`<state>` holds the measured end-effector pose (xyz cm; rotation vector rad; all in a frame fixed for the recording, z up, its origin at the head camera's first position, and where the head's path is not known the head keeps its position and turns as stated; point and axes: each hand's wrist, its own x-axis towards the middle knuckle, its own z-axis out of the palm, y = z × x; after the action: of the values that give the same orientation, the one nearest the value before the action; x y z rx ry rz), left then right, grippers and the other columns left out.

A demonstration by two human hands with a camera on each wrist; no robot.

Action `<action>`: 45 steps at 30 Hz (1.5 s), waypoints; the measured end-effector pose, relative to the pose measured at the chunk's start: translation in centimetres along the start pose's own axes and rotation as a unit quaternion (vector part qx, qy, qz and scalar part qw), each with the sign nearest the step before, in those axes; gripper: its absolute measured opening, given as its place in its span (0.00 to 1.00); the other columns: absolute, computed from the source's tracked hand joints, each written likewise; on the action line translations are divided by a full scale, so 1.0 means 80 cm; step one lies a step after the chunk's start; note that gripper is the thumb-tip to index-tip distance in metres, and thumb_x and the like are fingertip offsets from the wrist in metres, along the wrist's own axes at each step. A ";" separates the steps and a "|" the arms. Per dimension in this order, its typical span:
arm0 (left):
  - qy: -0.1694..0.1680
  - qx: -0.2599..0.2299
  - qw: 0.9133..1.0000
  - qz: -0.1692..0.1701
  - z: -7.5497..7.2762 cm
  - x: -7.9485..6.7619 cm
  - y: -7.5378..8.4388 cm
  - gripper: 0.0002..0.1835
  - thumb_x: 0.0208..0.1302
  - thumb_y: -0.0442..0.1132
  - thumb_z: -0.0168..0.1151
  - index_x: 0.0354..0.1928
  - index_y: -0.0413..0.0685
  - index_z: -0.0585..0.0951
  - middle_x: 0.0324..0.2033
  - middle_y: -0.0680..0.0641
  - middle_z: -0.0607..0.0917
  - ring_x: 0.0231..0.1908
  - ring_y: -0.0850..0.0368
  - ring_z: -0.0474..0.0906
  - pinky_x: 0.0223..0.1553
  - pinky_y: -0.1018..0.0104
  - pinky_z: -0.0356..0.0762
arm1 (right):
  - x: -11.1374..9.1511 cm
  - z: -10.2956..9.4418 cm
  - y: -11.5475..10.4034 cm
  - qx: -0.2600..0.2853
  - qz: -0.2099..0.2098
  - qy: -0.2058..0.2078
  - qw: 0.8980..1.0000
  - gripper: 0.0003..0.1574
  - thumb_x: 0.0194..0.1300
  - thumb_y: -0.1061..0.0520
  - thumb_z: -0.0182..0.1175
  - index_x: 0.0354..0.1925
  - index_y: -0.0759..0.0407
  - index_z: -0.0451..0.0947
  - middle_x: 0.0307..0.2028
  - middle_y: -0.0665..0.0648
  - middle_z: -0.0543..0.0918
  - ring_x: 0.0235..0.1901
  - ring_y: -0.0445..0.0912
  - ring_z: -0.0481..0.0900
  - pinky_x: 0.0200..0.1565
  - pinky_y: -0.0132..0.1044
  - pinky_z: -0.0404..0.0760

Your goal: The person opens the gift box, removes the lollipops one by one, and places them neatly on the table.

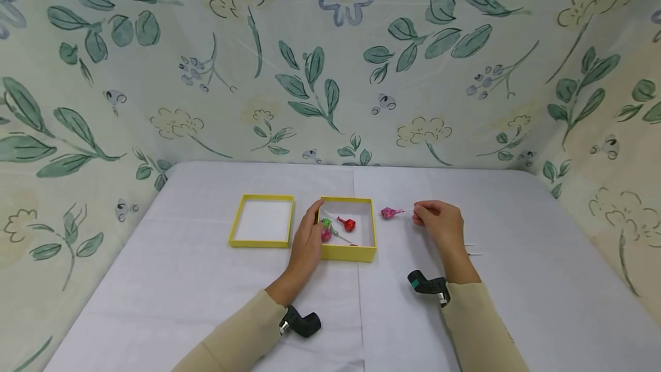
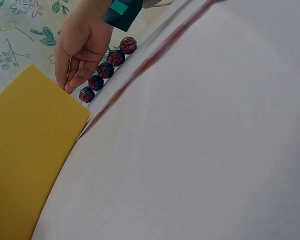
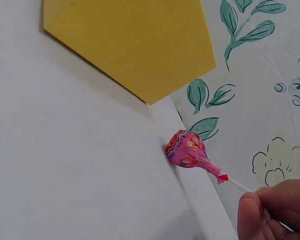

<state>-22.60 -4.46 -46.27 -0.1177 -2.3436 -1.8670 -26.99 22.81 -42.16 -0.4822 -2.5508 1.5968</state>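
My right hand (image 1: 441, 225) pinches the white stick of a pink-wrapped lollipop (image 1: 389, 213) between thumb and fingers. In the right wrist view the lollipop (image 3: 187, 150) points away from the fingertips, apart from the box. My left hand (image 1: 307, 243) holds the left side of an open yellow box (image 1: 348, 253), its fingers along the wall. Inside the box lie a red lollipop (image 1: 349, 225), a green one (image 1: 326, 223) and a pink one (image 1: 326, 235), the last two partly hidden by the left hand. The box's outer wall (image 2: 32, 160) fills the left of the left wrist view.
A shallow yellow-edged lid (image 1: 261, 243) lies to the left of the box. Several dark-wrapped lollipops (image 2: 106, 70) stand in a row by the right hand in the left wrist view. White sticks (image 1: 474, 254) show beside the right wrist. Flowered cloth (image 1: 320, 73) surrounds the white table (image 1: 196, 280).
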 end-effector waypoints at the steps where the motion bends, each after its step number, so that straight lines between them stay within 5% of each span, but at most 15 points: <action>1: 0.001 0.001 1.000 0.000 0.000 0.000 0.000 0.27 0.73 0.38 0.38 0.71 0.67 0.61 0.70 0.63 0.60 0.70 0.63 0.53 0.71 0.57 0.52 | 0.000 0.000 0.001 -0.006 -0.002 0.003 1.000 0.17 0.67 0.55 0.59 0.49 0.65 0.81 0.43 0.63 0.84 0.31 0.38 0.83 0.35 0.24 0.81; 15: 0.000 0.003 1.000 0.006 0.002 0.001 -0.003 0.27 0.72 0.38 0.37 0.71 0.66 0.61 0.70 0.63 0.60 0.70 0.64 0.53 0.71 0.57 0.51 | 0.001 -0.004 0.003 -0.041 -0.021 0.043 0.998 0.15 0.66 0.56 0.60 0.45 0.65 0.83 0.35 0.61 0.86 0.25 0.37 0.81 0.30 0.23 0.80; 38: -0.001 -0.004 1.000 0.014 0.000 0.000 -0.003 0.27 0.72 0.37 0.37 0.71 0.64 0.62 0.70 0.62 0.61 0.70 0.63 0.53 0.71 0.58 0.51 | -0.004 0.002 -0.003 -0.070 0.030 0.008 0.997 0.26 0.70 0.49 0.50 0.57 0.64 0.77 0.43 0.62 0.83 0.32 0.43 0.84 0.37 0.32 0.83; 45: -0.002 -0.002 1.000 0.010 0.001 0.000 -0.003 0.27 0.73 0.37 0.37 0.71 0.65 0.62 0.70 0.63 0.60 0.70 0.64 0.53 0.71 0.58 0.51 | 0.024 0.010 0.032 -0.078 0.026 0.005 0.997 0.28 0.70 0.46 0.50 0.59 0.61 0.75 0.41 0.59 0.82 0.31 0.43 0.84 0.23 0.23 0.77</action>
<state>-22.66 -4.44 -46.55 -0.1437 -2.3329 -1.8634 -28.47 23.72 -44.94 -0.5750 -2.6889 1.4123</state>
